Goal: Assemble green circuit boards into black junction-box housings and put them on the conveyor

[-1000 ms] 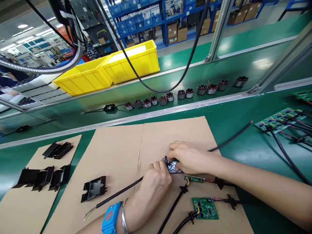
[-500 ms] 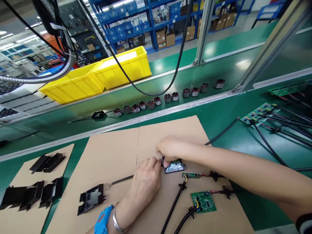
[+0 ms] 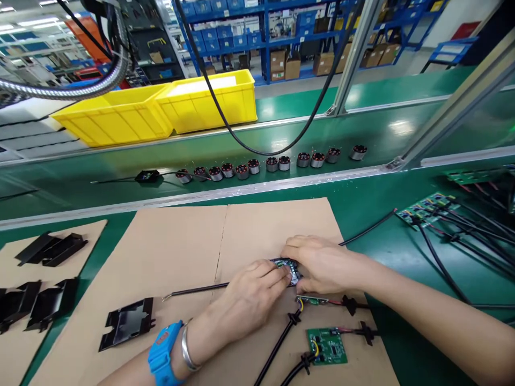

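Note:
Both of my hands meet on a small circuit board in a black housing lying on the cardboard sheet. My left hand, with a blue wrist strap, presses its fingertips on the board's left side. My right hand is curled over the board's right end and grips it. A thin black cable runs left from the board. Just below lie a narrow green board and a square green board, each with black cables attached.
Black plastic housings lie at the left. A row of small motors sits on the green conveyor. Yellow bins stand behind it. More green boards with cables lie at the right.
My right hand has slid right and now covers the board's right end. My left fingers moved onto the board. The view shifted slightly.

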A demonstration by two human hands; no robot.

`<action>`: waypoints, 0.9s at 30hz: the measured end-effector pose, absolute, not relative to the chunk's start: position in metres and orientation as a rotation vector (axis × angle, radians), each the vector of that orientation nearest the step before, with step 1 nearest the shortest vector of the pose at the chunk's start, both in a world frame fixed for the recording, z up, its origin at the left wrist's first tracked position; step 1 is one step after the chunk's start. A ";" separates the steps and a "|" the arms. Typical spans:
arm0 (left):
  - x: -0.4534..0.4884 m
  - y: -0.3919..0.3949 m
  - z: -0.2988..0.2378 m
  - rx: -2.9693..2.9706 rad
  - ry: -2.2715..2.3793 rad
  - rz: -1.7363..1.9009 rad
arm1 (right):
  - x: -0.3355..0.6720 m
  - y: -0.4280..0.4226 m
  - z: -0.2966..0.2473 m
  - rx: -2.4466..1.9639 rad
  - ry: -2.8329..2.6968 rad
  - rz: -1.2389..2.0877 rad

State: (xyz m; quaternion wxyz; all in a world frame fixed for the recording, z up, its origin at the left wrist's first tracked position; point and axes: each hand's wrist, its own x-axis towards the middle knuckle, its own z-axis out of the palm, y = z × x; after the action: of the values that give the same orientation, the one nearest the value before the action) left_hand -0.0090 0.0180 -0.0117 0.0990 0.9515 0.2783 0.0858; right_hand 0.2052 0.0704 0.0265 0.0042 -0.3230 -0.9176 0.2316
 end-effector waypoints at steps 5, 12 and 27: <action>-0.018 0.032 -0.005 2.670 0.726 0.289 | 0.200 0.074 0.029 -1.058 -2.854 0.832; -0.016 0.030 -0.009 2.666 0.745 0.327 | 0.217 0.073 0.026 -1.026 -2.735 0.954; -0.014 0.025 -0.014 2.757 0.780 0.257 | 0.225 0.053 0.020 -1.215 -2.637 0.853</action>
State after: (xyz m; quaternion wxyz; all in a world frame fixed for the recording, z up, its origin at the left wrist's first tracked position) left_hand -0.0138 0.0251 -0.0137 0.1322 0.9500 0.2686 0.0884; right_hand 0.2252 0.0533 0.0197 0.0579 -0.4009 -0.8699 0.2814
